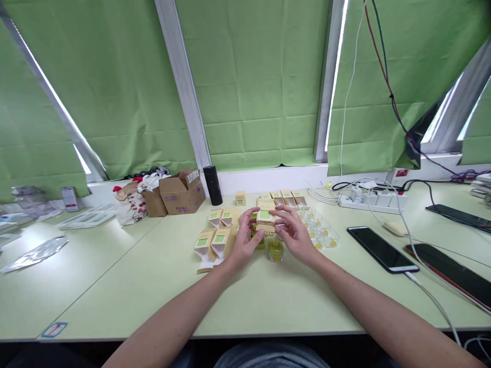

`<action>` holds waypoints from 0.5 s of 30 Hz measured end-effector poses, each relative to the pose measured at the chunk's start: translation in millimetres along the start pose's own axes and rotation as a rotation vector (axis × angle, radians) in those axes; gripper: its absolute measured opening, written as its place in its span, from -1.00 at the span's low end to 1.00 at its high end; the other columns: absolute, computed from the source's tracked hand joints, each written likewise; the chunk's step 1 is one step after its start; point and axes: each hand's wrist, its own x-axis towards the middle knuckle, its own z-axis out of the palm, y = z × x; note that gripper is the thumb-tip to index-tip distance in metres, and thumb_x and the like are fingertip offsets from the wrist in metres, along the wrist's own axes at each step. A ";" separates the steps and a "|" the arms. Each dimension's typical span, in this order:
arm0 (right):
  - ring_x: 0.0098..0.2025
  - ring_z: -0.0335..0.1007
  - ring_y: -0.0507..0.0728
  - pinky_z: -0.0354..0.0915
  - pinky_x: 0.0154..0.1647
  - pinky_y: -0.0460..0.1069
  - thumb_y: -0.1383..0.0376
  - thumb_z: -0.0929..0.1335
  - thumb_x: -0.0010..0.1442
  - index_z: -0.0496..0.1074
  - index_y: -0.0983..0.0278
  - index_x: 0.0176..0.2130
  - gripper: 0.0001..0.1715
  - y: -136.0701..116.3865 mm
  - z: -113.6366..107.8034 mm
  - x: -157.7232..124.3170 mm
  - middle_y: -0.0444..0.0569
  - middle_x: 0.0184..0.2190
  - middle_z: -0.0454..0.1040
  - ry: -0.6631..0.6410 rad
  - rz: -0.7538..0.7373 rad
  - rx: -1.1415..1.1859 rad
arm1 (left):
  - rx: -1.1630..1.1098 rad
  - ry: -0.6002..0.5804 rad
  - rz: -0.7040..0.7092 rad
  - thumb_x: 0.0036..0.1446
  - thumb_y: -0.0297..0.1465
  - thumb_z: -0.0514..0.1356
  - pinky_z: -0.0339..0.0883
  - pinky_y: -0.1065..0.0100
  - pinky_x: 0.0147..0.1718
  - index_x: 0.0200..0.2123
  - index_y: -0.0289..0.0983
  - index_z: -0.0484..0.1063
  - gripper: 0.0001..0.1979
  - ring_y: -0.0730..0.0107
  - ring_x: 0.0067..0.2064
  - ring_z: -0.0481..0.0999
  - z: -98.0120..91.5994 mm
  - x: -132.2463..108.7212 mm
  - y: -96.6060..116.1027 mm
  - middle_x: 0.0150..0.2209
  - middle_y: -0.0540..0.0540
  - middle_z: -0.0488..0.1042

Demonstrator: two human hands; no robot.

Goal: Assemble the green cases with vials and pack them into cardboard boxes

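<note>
Cardboard formed the small green-labelled box (264, 215) held at frame centre, just above the bench (268, 301), between left hand (245, 245) and right hand (297, 235), each grip closed on its sides, a flap-handling step judged to need steady two-sided support.

I can read nothing for certain here. The green label on the small carton (264, 215) I hold is too small; the purple print on the cardboard box (182, 193) near the worktop's (153, 286) far edge and the sticker (54, 329) at its near edge blur too.
</note>
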 end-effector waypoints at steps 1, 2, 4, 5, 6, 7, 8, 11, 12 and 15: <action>-0.07 0.60 0.12 0.61 0.09 0.20 -0.02 0.42 0.43 0.53 0.00 0.22 -0.56 -0.6 0.0 -0.4 0.10 0.31 0.21 -0.007 -0.002 0.010 | -0.026 -0.010 -0.013 0.32 0.03 0.30 0.38 0.13 0.10 0.36 -0.08 0.24 -0.32 0.12 0.11 0.48 -0.1 0.0 0.0 0.09 -0.20 0.44; -0.07 0.59 0.12 0.61 0.10 0.20 -0.01 0.42 0.44 0.53 -0.01 0.22 -0.57 -1.1 0.1 -0.9 0.10 0.31 0.21 -0.012 -0.005 0.018 | -0.047 -0.018 -0.025 0.32 0.02 0.31 0.37 0.13 0.10 0.36 -0.07 0.22 -0.33 0.12 0.10 0.48 -0.1 0.0 0.0 0.07 -0.19 0.45; -0.04 0.59 0.13 0.60 0.12 0.20 -0.01 0.42 0.44 0.53 -0.02 0.23 -0.56 -2.1 0.5 -1.8 0.09 0.31 0.21 -0.019 -0.009 0.025 | -0.071 -0.011 -0.039 0.31 0.02 0.31 0.36 0.13 0.09 0.33 -0.08 0.22 -0.34 0.13 0.08 0.48 -0.2 0.1 0.0 0.04 -0.17 0.47; -0.02 0.58 0.15 0.60 0.12 0.20 -0.01 0.42 0.43 0.53 -0.01 0.23 -0.56 -2.5 0.7 -2.2 0.10 0.31 0.21 -0.020 -0.012 0.023 | -0.083 -0.005 -0.046 0.30 0.02 0.32 0.36 0.13 0.08 0.32 -0.08 0.23 -0.34 0.14 0.07 0.49 -0.1 0.1 0.0 0.03 -0.17 0.48; 0.00 0.58 0.16 0.60 0.12 0.20 -0.02 0.42 0.43 0.53 -0.01 0.23 -0.55 -2.9 0.8 -2.5 0.10 0.31 0.21 -0.020 -0.016 0.020 | -0.095 0.001 -0.053 0.30 0.02 0.32 0.37 0.12 0.07 0.31 -0.08 0.23 -0.34 0.14 0.07 0.49 0.1 0.2 0.0 0.03 -0.16 0.48; 0.02 0.57 0.17 0.60 0.12 0.20 -0.02 0.42 0.43 0.53 -0.01 0.23 -0.55 -3.2 0.9 -2.7 0.10 0.31 0.21 -0.022 -0.021 0.016 | -0.109 0.006 -0.058 0.29 0.01 0.33 0.37 0.12 0.07 0.31 -0.08 0.23 -0.34 0.14 0.06 0.49 0.3 0.2 0.0 0.02 -0.16 0.48; 0.03 0.57 0.18 0.59 0.12 0.20 -0.02 0.42 0.43 0.53 0.00 0.23 -0.55 -3.4 0.9 -2.8 0.10 0.31 0.20 -0.024 -0.027 0.012 | -0.121 0.008 -0.064 0.29 0.01 0.33 0.37 0.12 0.08 0.30 -0.08 0.23 -0.34 0.14 0.06 0.49 0.6 0.2 0.0 0.02 -0.16 0.49; 0.04 0.56 0.17 0.58 0.15 0.20 0.02 0.42 0.44 0.53 -0.01 0.24 -0.56 -4.3 0.7 -2.9 0.10 0.32 0.19 -0.035 -0.040 0.004 | -0.143 0.007 -0.080 0.29 -0.01 0.33 0.38 0.12 0.06 0.29 -0.09 0.23 -0.36 0.15 0.06 0.50 1.2 0.1 0.8 0.04 -0.16 0.48; 0.04 0.56 0.17 0.58 0.15 0.20 0.03 0.42 0.44 0.53 -0.02 0.24 -0.57 -4.8 0.7 -2.9 0.10 0.32 0.19 -0.037 -0.043 0.002 | -0.147 0.007 -0.085 0.29 -0.01 0.33 0.39 0.13 0.06 0.29 -0.09 0.22 -0.36 0.16 0.06 0.50 1.3 0.0 1.2 0.04 -0.16 0.48; 0.04 0.56 0.17 0.58 0.14 0.20 0.05 0.42 0.44 0.53 -0.01 0.24 -0.58 -6.6 1.2 -3.1 0.10 0.32 0.19 -0.035 -0.054 -0.001 | -0.141 0.013 -0.088 0.29 -0.03 0.33 0.39 0.14 0.05 0.28 -0.08 0.23 -0.38 0.17 0.06 0.50 1.4 -0.1 2.8 0.04 -0.15 0.48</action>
